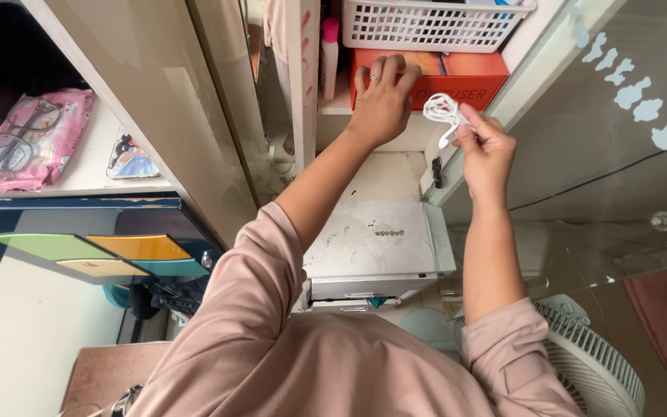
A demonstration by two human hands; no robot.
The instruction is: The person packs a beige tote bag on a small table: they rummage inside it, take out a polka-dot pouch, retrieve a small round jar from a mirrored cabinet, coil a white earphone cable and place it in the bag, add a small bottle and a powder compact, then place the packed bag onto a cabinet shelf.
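Observation:
My left hand reaches up to a cupboard shelf, and its fingers rest on the front top edge of an orange box. A ring shows on one finger. A white plastic basket sits on top of that box. My right hand is raised just right of the box and pinches a small coiled white cable between thumb and fingers. Both arms wear pink sleeves.
A pink-capped white bottle stands left of the box. The glass cupboard door hangs open at the right. Below is a white shelf. A pink packet with glasses on it lies at the left. A white fan stands at lower right.

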